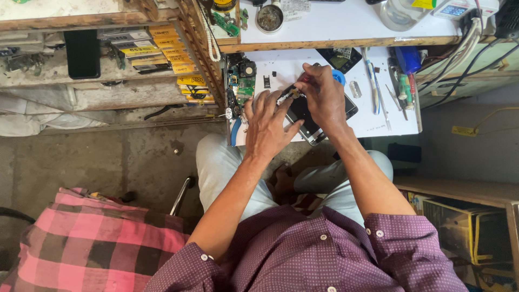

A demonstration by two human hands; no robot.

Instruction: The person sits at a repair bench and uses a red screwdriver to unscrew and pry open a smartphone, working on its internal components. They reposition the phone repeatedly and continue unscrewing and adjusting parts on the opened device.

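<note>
Left hand (266, 125) spread on dark phone (308, 116), right hand (324, 97) pinching — perhaps — a small tool

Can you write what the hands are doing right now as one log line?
left hand: steadies phone | right hand: holds small tool, pressed to phone | surface: white table

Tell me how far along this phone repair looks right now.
Done: the dark opened phone lies back-up on the white worktop, a green circuit board set aside. In hand: left hand steadies it; right hand works a small tool inside. Left: reassembly.
</note>
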